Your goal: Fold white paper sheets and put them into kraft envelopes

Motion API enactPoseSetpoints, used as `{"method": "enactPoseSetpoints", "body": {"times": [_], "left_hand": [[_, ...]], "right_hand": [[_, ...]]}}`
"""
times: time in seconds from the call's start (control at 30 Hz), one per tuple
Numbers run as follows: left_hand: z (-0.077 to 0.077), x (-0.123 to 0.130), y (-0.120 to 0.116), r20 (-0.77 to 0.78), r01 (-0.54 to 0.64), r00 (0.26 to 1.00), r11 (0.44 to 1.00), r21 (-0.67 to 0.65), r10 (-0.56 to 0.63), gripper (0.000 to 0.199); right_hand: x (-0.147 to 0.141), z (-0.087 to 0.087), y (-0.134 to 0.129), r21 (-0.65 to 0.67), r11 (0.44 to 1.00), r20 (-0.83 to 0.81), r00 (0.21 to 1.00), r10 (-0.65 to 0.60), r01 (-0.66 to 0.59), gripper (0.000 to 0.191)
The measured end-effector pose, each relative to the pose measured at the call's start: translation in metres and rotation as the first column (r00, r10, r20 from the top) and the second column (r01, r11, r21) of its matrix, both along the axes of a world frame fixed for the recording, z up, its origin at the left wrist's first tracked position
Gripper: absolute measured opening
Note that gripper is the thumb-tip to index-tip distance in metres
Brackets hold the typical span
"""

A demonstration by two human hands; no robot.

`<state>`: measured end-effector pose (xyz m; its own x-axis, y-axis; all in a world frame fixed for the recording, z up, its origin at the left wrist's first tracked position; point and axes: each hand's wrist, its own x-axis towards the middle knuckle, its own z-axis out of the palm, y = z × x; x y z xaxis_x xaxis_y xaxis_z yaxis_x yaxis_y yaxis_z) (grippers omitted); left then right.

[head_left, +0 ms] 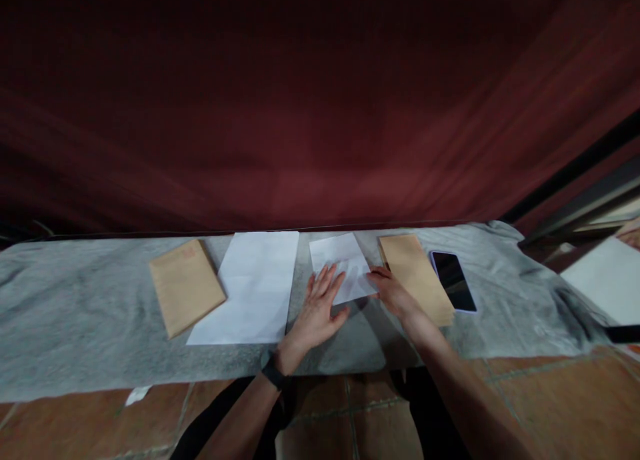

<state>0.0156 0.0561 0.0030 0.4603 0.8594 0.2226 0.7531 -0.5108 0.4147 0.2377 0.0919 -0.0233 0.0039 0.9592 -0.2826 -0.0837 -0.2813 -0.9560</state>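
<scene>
A white sheet of paper (340, 250), smaller than the sheets beside it and apparently folded, lies on the grey cloth in front of me. My left hand (319, 313) rests flat on its lower left part, fingers spread. At the lower right edge of the same paper, my right hand (393, 293) has its fingers closed on the border; the exact grip is partly hidden. Larger white sheets (257, 280) lie left of my left hand. Close to my right hand is a stack of brown envelopes (415, 270).
Another brown envelope pile (185, 287) overlaps the white sheets' left side. A phone (454, 281) lies right of the envelope stack. Dark red fabric (310, 113) rises behind the cloth-covered surface (90, 313). At far right, another person's hand (632, 235) touches a white panel (607, 273).
</scene>
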Motion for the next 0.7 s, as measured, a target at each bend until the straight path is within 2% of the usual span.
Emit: {"method": "enactPoseSetpoints", "body": {"times": [0.1, 0.23, 0.33, 0.37, 0.43, 0.5, 0.57, 0.7], "left_hand": [[-0.001, 0.0, -0.002, -0.119, -0.014, 0.993, 0.999, 0.038, 0.019, 0.066], [-0.004, -0.003, -0.003, -0.246, 0.013, 0.969, 1.0, 0.011, -0.01, 0.057], [-0.005, -0.003, -0.003, -0.287, 0.04, 0.957, 0.999, -0.006, -0.04, 0.051], [-0.005, -0.003, -0.004, -0.293, 0.053, 0.955, 0.999, -0.007, -0.052, 0.05], [-0.005, -0.003, -0.005, -0.301, 0.076, 0.951, 0.997, -0.009, -0.075, 0.049], [-0.005, -0.004, -0.007, -0.311, 0.093, 0.946, 0.996, -0.014, -0.093, 0.049], [-0.005, -0.006, -0.009, -0.318, 0.118, 0.941, 0.993, -0.017, -0.117, 0.049], [-0.005, -0.01, -0.012, -0.293, 0.178, 0.94, 0.984, -0.012, -0.173, 0.049]], "right_hand": [[-0.006, 0.003, -0.006, -0.095, 0.995, -0.116, 0.993, -0.037, 0.026, 0.033], [-0.006, 0.003, -0.011, -0.11, 0.994, -0.066, 0.998, 0.005, -0.013, 0.033], [-0.002, 0.002, -0.014, -0.035, 0.997, 0.147, 0.986, 0.073, -0.069, 0.031], [-0.001, 0.001, -0.015, 0.004, 0.997, 0.27, 0.96, 0.074, -0.077, 0.031], [0.0, 0.003, -0.017, 0.115, 0.988, 0.543, 0.84, 0.022, -0.101, 0.033], [0.0, 0.006, -0.019, 0.26, 0.949, 0.732, 0.677, -0.074, -0.178, 0.033], [-0.001, 0.009, -0.021, 0.359, 0.881, 0.802, 0.584, -0.123, -0.307, 0.033], [-0.001, 0.01, -0.021, 0.396, 0.76, 0.8, 0.6, -0.01, -0.515, 0.035]]}}
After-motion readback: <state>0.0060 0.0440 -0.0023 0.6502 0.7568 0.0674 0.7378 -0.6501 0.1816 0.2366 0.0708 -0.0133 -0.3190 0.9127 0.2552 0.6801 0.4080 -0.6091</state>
